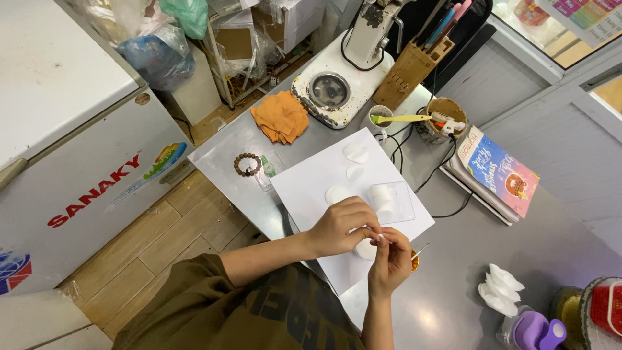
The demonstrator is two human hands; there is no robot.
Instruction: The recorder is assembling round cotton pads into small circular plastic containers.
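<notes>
Grey metal counter (492, 259), white chest freezer (58, 129) to one side. White paper sheet (311, 181) on the counter, bearing white round pieces (337, 194) and a clear plastic tray (392, 202). Orange cloth (280, 116) and bead bracelet (247, 164) beyond. Left hand (340, 225) and right hand (390, 259) meet over the sheet's near edge, fingertips pinched narrow on a small white piece (380, 238).

Orange cloth (280, 116), bead bracelet (247, 164), knife block (409, 70), colourful book (497, 170), white chest freezer (71, 123).
</notes>
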